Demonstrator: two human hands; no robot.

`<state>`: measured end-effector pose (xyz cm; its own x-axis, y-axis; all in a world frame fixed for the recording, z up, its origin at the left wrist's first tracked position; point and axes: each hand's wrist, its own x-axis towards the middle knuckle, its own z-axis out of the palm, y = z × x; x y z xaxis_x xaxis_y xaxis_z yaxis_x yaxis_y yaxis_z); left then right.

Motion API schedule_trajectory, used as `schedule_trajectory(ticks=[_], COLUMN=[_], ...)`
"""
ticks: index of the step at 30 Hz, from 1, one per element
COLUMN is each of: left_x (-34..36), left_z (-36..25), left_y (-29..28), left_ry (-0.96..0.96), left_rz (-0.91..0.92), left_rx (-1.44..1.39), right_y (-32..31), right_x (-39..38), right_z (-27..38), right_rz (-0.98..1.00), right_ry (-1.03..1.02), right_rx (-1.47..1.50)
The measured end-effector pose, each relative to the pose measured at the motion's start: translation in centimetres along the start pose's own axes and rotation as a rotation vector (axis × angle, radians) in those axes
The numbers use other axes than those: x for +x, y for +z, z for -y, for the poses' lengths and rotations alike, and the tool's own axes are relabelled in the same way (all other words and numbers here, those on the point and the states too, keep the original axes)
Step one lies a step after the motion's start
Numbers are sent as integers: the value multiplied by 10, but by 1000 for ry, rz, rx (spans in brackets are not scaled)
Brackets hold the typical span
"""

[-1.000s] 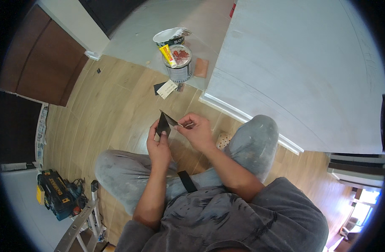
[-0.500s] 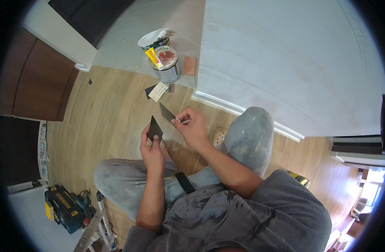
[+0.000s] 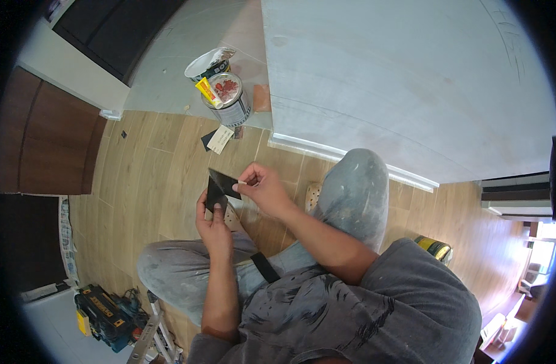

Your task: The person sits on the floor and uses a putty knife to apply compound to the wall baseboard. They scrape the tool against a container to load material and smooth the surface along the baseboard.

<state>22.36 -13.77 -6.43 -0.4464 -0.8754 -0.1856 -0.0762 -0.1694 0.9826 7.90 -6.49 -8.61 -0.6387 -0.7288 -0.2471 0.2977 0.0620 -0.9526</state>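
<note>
My left hand (image 3: 214, 230) is closed on a dark, thin flat spreader (image 3: 215, 195), thumb over its face. Between the fingers and thumb of my right hand (image 3: 263, 189), a second dark spreader (image 3: 227, 185) is pinched, pale where I grip it. The two blades meet or overlap near their upper corners; whether they actually touch I cannot tell. Both are held above the floor, in front of my bent knees. Beyond them lie a pale card (image 3: 220, 140) and a dark flat piece (image 3: 207, 141) partly under it.
A tin (image 3: 234, 114) with red smears on top bears a yellow tube (image 3: 208, 92). Behind it stands a white-lined bucket (image 3: 196, 65); beside it lies a reddish block (image 3: 261, 99). A grey wall panel (image 3: 399, 91) rises ahead right. A toolbox (image 3: 105, 312) and ladder (image 3: 147, 340) are lower left.
My hands have come closer together. The right spreader has moved down and left against or over the left one, where before they were apart. The view has also shifted slightly.
</note>
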Motion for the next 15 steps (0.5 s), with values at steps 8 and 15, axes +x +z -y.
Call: schedule_trajectory(ticks=[8, 15], left_x=[-1, 1], left_z=[1, 2], left_y=[0, -2], left_ry=[9, 39], left_rz=[17, 44], left_rx=[6, 33], right_y=[0, 1], right_x=[-5, -4], right_z=[4, 5], right_rz=[-58, -43], right_ry=[-114, -19], right_rx=[-100, 42])
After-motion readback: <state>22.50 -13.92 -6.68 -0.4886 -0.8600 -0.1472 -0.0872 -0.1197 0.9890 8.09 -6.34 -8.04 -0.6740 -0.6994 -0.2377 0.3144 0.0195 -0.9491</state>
